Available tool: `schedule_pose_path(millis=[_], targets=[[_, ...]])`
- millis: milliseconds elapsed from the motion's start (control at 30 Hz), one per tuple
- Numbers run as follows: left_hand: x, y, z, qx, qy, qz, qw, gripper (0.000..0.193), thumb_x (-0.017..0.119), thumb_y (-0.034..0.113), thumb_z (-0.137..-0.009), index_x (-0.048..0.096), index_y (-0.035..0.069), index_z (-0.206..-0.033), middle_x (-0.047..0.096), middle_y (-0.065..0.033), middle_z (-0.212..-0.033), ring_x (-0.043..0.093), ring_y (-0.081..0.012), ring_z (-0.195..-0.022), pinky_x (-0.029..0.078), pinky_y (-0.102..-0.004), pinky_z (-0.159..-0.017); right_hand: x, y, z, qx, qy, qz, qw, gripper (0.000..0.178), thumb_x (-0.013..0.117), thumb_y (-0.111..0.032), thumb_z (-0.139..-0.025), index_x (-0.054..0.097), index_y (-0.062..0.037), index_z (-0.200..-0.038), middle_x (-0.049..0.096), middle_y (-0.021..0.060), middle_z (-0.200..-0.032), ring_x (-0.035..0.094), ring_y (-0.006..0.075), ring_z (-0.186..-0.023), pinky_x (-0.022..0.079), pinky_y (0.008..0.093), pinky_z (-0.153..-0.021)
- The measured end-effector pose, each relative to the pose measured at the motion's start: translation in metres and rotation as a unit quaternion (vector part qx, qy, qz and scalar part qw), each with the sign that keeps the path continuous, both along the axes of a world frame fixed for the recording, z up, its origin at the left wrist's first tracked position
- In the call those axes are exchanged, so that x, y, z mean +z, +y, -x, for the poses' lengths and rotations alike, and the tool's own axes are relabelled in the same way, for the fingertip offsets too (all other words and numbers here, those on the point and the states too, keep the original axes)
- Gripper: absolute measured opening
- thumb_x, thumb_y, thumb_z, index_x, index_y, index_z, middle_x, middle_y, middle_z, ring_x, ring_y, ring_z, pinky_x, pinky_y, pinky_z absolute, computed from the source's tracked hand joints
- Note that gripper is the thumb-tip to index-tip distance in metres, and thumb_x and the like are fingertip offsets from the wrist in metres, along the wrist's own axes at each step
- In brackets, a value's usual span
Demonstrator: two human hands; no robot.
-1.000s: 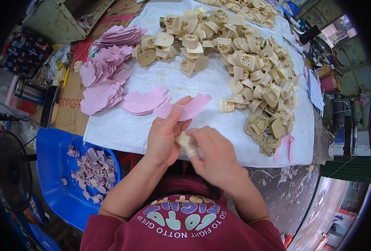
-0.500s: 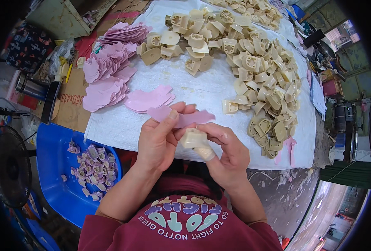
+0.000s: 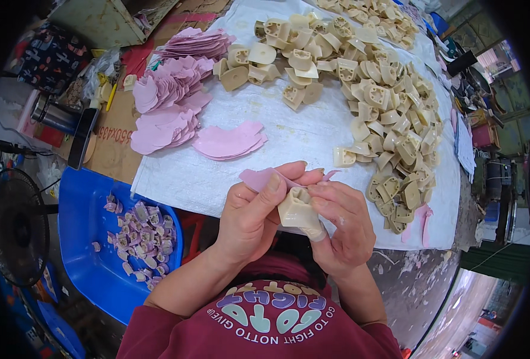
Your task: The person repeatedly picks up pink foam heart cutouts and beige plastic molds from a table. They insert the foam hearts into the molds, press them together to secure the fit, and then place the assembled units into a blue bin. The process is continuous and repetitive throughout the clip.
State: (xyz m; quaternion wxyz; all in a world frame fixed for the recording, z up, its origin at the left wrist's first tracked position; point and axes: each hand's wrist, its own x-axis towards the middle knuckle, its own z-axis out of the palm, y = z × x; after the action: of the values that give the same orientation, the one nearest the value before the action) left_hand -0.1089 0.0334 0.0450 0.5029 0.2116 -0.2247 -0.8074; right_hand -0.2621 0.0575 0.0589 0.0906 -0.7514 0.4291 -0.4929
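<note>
Close to the table's near edge, my left hand [image 3: 250, 209] pinches a pink cut-out sheet [image 3: 258, 178] between thumb and fingers. My right hand [image 3: 347, 224] grips a cream plastic shoe heel [image 3: 298, 209], its hollow end up and my wrapped thumb beneath it. The sheet lies against the heel's far side, and its other end shows past my right fingertips. Part of the sheet is hidden behind the heel and fingers. Beyond my left hand, a fanned stack of matching pink pieces [image 3: 229, 142] rests on the white sheet covering the table [image 3: 295, 134].
Many cream heels [image 3: 390, 113] are heaped along the table's far and right sides. More pink stacks [image 3: 169, 90] stand at left. A blue basin [image 3: 76, 239] below holds several pink-covered heels [image 3: 142, 233]. A black fan [image 3: 17, 224] stands at far left.
The pink sheet, earlier spread out above the heel, is now drawn against its far side. Both hands have come closer together around the heel, whose hollow end now shows more. The view has shifted slightly.
</note>
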Motion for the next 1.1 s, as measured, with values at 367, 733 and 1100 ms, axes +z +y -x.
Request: schedule_pose_path(millis=[367, 733, 1100], targets=[[0.009, -0.001, -0.007, 0.036, -0.142, 0.058, 0.987, 0.028, 0.055, 0.017, -0.098, 0.063, -0.004, -0.114, 0.067, -0.0184, -0.113, 0.064, -0.021, -0.103, 0.049, -0.0345, -0.094, 0.0, -0.007, 0.006, -0.038, 0.098, 0.035, 0.994, 0.038, 0.076, -0.008, -0.066, 0.062, -0.0063, -0.101, 0.064, 0.0078, -0.099, 0.058, 0.0271, -0.09, 0.043, 0.0392, -0.079], [-0.001, -0.008, -0.024, -0.05, -0.239, -0.037, 0.969, 0.022, 0.058, 0.012, -0.095, 0.069, -0.005, -0.103, 0.069, -0.0174, -0.107, 0.066, -0.0182, -0.094, 0.051, -0.0313, -0.088, 0.012, -0.007, 0.012, -0.016, 0.217, -0.039, 0.975, 0.031, 0.07, -0.011, -0.066, 0.06, -0.0048, -0.095, 0.058, 0.0068, -0.092, 0.054, 0.0272, -0.088, 0.036, 0.0414, -0.079], [-0.012, -0.017, -0.031, -0.162, -0.253, -0.009, 0.954, 0.02, 0.064, 0.01, -0.091, 0.067, -0.005, -0.104, 0.069, -0.0066, -0.092, 0.063, -0.0093, -0.082, 0.05, -0.0243, -0.077, -0.004, -0.004, 0.025, 0.04, 0.204, -0.079, 0.975, 0.029, 0.07, -0.009, -0.064, 0.059, -0.0046, -0.09, 0.059, 0.0064, -0.088, 0.054, 0.0264, -0.087, 0.037, 0.0418, -0.08]])
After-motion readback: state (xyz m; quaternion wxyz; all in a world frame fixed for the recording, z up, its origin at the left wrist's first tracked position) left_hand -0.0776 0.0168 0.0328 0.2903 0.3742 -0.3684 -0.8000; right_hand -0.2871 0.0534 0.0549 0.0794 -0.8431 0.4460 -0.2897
